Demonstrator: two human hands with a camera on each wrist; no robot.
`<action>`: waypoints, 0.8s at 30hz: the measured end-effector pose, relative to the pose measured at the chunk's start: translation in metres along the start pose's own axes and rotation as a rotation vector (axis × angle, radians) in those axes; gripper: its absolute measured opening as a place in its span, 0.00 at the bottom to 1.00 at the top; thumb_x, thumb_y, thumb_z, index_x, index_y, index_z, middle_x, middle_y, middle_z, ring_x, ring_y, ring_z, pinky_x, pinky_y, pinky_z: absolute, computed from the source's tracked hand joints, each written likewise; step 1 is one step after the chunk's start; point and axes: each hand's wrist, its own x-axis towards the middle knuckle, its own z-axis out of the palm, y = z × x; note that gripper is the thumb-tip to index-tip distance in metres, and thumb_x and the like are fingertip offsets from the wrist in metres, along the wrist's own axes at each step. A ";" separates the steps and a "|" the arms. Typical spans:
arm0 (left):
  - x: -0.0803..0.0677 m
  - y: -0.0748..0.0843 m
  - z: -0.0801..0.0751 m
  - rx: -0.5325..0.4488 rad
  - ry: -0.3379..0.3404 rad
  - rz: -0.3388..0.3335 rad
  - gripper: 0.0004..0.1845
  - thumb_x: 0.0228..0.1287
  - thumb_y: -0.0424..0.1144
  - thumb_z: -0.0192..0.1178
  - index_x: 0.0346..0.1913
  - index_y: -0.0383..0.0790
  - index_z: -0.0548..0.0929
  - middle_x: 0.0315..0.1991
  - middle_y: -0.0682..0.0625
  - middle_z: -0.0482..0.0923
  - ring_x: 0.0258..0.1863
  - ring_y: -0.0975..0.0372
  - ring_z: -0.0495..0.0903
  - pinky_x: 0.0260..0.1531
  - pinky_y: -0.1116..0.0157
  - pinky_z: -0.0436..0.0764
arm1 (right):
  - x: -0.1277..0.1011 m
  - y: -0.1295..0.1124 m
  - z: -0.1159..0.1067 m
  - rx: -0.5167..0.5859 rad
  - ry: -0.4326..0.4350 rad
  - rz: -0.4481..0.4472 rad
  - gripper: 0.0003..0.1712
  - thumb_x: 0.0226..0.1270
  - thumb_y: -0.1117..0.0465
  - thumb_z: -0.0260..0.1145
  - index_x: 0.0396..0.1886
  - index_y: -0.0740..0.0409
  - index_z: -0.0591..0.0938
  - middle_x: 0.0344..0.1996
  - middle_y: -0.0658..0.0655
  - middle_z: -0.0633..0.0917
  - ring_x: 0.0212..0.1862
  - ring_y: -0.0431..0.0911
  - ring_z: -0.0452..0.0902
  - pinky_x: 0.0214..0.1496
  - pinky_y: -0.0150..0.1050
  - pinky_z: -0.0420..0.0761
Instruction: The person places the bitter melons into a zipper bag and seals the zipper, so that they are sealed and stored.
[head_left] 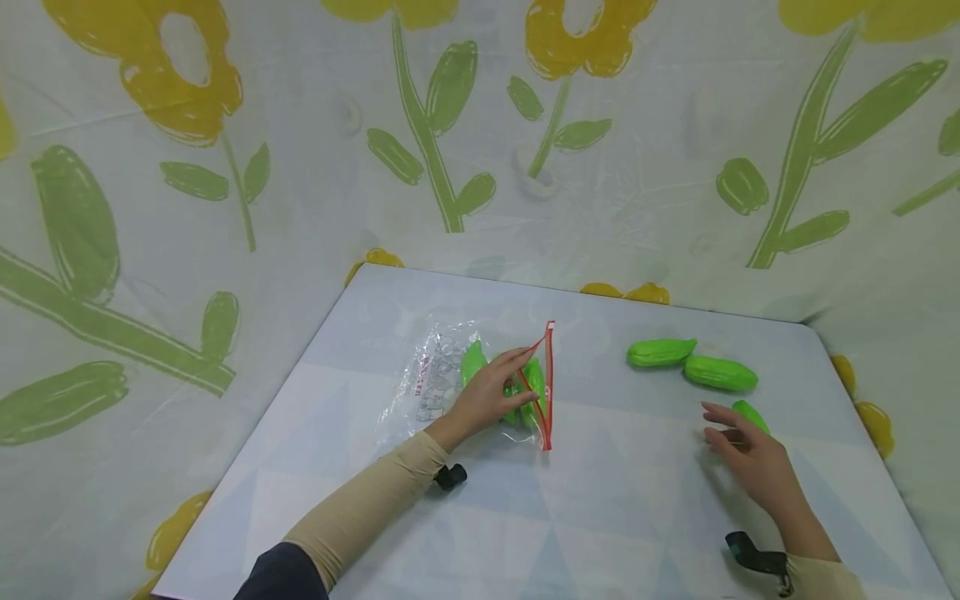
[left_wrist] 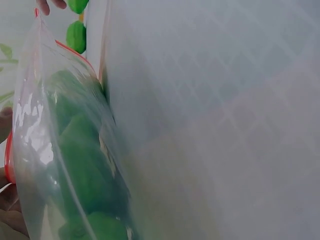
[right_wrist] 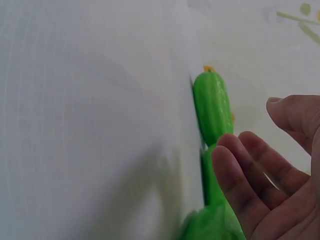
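A clear zip bag (head_left: 450, 379) with a red zip strip (head_left: 548, 383) lies on the white table (head_left: 600, 517), holding green toy vegetables (head_left: 534, 382). My left hand (head_left: 525, 379) pinches the bag's upper layer at its mouth and holds it open. Close up in the left wrist view, the bag (left_wrist: 60, 150) shows the green pieces (left_wrist: 85, 170) inside. My right hand (head_left: 720, 425) hovers open beside a loose green vegetable (head_left: 750, 414) without touching it. In the right wrist view its relaxed fingers (right_wrist: 250, 175) hold nothing next to that vegetable (right_wrist: 212, 107).
Two more green vegetables (head_left: 660, 352) (head_left: 720, 373) lie end to end behind the right hand. A flower-printed sheet (head_left: 225, 167) hangs around the table on all sides. The table's right edge (head_left: 885, 467) is close to the right hand.
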 end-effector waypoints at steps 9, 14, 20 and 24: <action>0.000 0.000 0.000 -0.004 -0.008 -0.022 0.39 0.57 0.54 0.62 0.70 0.48 0.61 0.68 0.56 0.60 0.44 0.67 0.75 0.47 0.69 0.76 | -0.006 0.003 -0.017 -0.023 0.076 -0.011 0.26 0.67 0.50 0.59 0.63 0.48 0.72 0.51 0.61 0.80 0.37 0.17 0.67 0.32 0.22 0.73; 0.000 0.000 0.000 0.002 -0.007 -0.024 0.39 0.57 0.55 0.62 0.70 0.48 0.61 0.68 0.56 0.59 0.46 0.67 0.74 0.48 0.68 0.76 | -0.008 0.006 -0.025 -0.028 0.118 -0.021 0.24 0.65 0.51 0.62 0.60 0.49 0.75 0.52 0.50 0.80 0.37 0.16 0.67 0.32 0.20 0.73; -0.001 -0.001 0.001 -0.002 0.000 -0.017 0.39 0.57 0.55 0.62 0.70 0.47 0.61 0.68 0.55 0.60 0.47 0.65 0.74 0.48 0.67 0.76 | -0.011 0.013 -0.032 -0.037 0.148 -0.010 0.25 0.65 0.51 0.62 0.61 0.49 0.74 0.49 0.28 0.75 0.39 0.15 0.65 0.34 0.17 0.70; -0.001 -0.002 0.001 0.001 0.002 -0.013 0.39 0.57 0.55 0.62 0.70 0.47 0.61 0.68 0.55 0.61 0.49 0.66 0.73 0.49 0.67 0.76 | -0.013 0.017 -0.033 -0.035 0.196 -0.025 0.24 0.64 0.54 0.64 0.59 0.50 0.76 0.47 0.22 0.72 0.39 0.17 0.65 0.34 0.18 0.69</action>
